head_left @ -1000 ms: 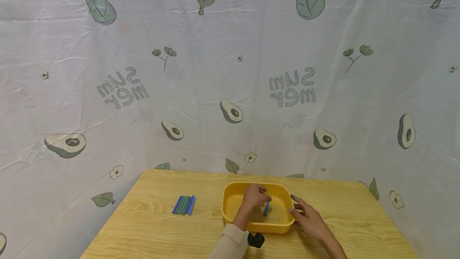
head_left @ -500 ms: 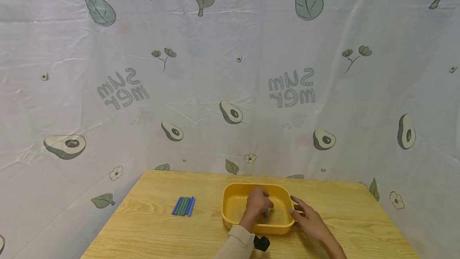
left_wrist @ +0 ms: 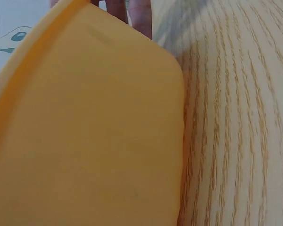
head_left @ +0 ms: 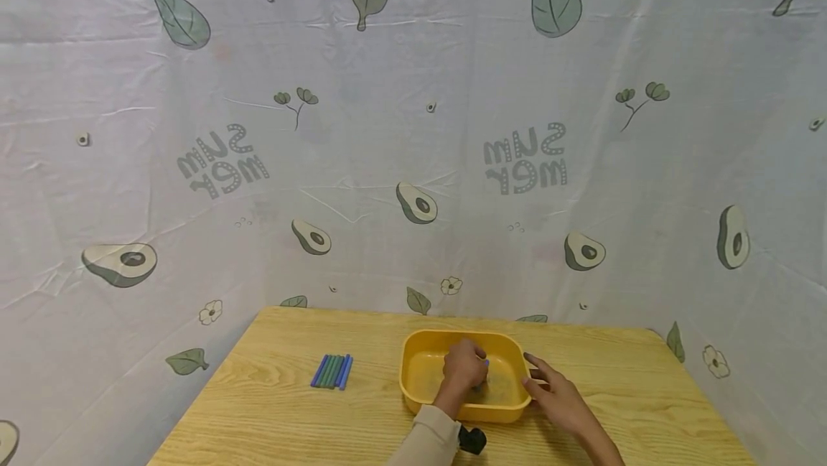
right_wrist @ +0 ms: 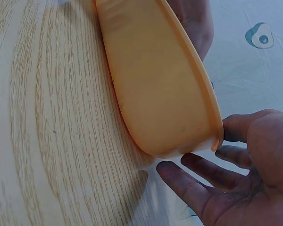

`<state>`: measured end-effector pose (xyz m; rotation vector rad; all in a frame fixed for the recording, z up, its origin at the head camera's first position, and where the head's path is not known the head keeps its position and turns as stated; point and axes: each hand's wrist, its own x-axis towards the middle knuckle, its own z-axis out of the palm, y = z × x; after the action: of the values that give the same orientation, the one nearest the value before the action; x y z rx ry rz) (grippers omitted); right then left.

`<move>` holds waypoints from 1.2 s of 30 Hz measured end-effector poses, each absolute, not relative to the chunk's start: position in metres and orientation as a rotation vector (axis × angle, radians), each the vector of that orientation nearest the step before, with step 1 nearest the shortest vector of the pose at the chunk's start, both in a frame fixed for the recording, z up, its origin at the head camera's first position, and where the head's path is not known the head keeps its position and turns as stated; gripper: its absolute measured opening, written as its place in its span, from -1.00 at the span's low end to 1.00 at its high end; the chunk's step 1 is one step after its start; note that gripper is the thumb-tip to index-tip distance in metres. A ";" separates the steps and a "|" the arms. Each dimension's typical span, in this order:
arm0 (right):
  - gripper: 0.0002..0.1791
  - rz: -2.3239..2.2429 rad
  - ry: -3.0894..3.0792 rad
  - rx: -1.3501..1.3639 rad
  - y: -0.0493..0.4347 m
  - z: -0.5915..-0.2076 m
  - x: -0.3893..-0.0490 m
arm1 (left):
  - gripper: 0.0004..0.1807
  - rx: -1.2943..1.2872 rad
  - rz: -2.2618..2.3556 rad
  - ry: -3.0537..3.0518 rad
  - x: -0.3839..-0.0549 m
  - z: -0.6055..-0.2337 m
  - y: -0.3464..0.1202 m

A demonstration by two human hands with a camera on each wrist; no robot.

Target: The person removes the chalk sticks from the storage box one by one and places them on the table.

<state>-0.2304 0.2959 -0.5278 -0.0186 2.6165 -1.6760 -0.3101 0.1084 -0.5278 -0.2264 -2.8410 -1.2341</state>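
A yellow plastic basin stands on the wooden table. Inside it, my left hand reaches down with its fingers curled about a slim blue stick. Only small bits of that stick show past the fingers. At the basin's right end, my right hand rests against the outside, fingers spread. In the right wrist view, the thumb of the right hand touches the rim while several fingertips lie near or against the lower wall. The left wrist view is mostly filled by the basin's wall, which hides the left fingers.
Left of the basin, several blue and green sticks lie side by side in a row on the table. A pale patterned sheet hangs behind the table. A black wrist device sits at the left cuff.
My left hand has lowered into the basin and closed around the blue stick, which showed more plainly a second ago. My right hand has stayed at the basin's end.
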 end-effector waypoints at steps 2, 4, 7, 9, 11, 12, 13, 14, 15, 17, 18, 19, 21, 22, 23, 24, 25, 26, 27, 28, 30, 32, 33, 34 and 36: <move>-0.31 -1.684 2.604 -0.019 0.296 -0.528 -0.231 | -0.86 -0.220 -1.243 -2.840 -0.311 -0.527 0.108; -0.30 -1.690 2.592 -0.019 0.296 -0.527 -0.231 | -0.88 -0.214 -1.260 -2.836 -0.312 -0.527 0.108; -0.30 -1.692 2.584 -0.021 0.296 -0.527 -0.230 | -0.90 -0.208 -1.298 -2.833 -0.313 -0.528 0.107; -0.30 -1.688 2.583 -0.024 0.296 -0.526 -0.230 | -0.90 -0.207 -1.314 -2.836 -0.313 -0.527 0.106; -0.30 -1.690 2.581 -0.024 0.295 -0.526 -0.230 | -0.89 -0.212 -1.317 -2.841 -0.313 -0.526 0.105; -0.30 -1.686 2.583 -0.030 0.295 -0.525 -0.230 | -0.89 -0.215 -1.314 -2.843 -0.313 -0.526 0.105; -0.30 -1.686 2.585 -0.026 0.295 -0.525 -0.229 | -0.89 -0.219 -1.308 -2.845 -0.313 -0.525 0.105; -0.30 -1.682 2.592 -0.024 0.295 -0.525 -0.229 | -0.90 -0.223 -1.306 -2.843 -0.313 -0.525 0.105; -0.30 -1.675 2.602 -0.020 0.294 -0.525 -0.230 | -0.90 -0.227 -1.302 -2.843 -0.313 -0.525 0.105; -0.30 -1.653 2.624 -0.022 0.294 -0.525 -0.231 | -0.91 -0.229 -1.304 -2.839 -0.313 -0.525 0.105; -0.31 -1.642 2.636 -0.023 0.294 -0.525 -0.231 | -0.91 -0.231 -1.311 -2.837 -0.312 -0.525 0.104; -0.31 -1.633 2.644 -0.018 0.294 -0.525 -0.231 | -0.91 -0.229 -1.317 -2.836 -0.312 -0.524 0.104; -0.31 -1.617 2.654 -0.025 0.294 -0.525 -0.232 | -0.91 -0.224 -1.333 -2.839 -0.312 -0.525 0.104; -0.31 -1.618 2.653 -0.030 0.294 -0.525 -0.231 | -0.91 -0.222 -1.345 -2.840 -0.311 -0.524 0.104; -0.31 -1.621 2.650 -0.034 0.294 -0.525 -0.231 | -0.91 -0.223 -1.355 -2.840 -0.311 -0.524 0.103; -0.30 -1.626 2.643 -0.045 0.294 -0.525 -0.231 | -0.91 -0.220 -1.369 -2.840 -0.311 -0.524 0.103; -0.30 -1.633 2.635 -0.057 0.295 -0.525 -0.231 | -0.91 -0.217 -1.384 -2.839 -0.312 -0.524 0.103; -0.30 -1.641 2.628 -0.066 0.295 -0.525 -0.231 | -0.91 -0.215 -1.408 -2.834 -0.313 -0.525 0.104; -0.29 -1.649 2.622 -0.077 0.296 -0.525 -0.230 | -0.91 -0.212 -1.433 -2.828 -0.313 -0.526 0.104; -0.29 -1.656 2.616 -0.088 0.297 -0.526 -0.230 | -0.90 -0.207 -1.460 -2.822 -0.314 -0.526 0.104; -0.28 -1.662 2.607 -0.115 0.298 -0.526 -0.230 | -0.89 -0.203 -1.516 -2.807 -0.315 -0.528 0.104; -0.27 -1.670 2.599 -0.129 0.298 -0.526 -0.229 | -0.86 -0.207 -1.566 -2.792 -0.316 -0.529 0.103; -0.27 -1.671 2.593 -0.140 0.299 -0.526 -0.229 | -0.84 -0.210 -1.592 -2.784 -0.316 -0.529 0.103; -0.27 -1.671 2.589 -0.146 0.299 -0.526 -0.229 | -0.83 -0.213 -1.621 -2.775 -0.316 -0.530 0.103; -0.27 -1.680 2.579 -0.140 0.299 -0.525 -0.229 | -0.81 -0.228 -1.685 -2.750 -0.315 -0.529 0.101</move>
<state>-0.2290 0.2990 -0.5254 -0.1401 2.5789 -1.6802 -0.3147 0.1014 -0.5286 -0.2281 -2.7500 -1.6854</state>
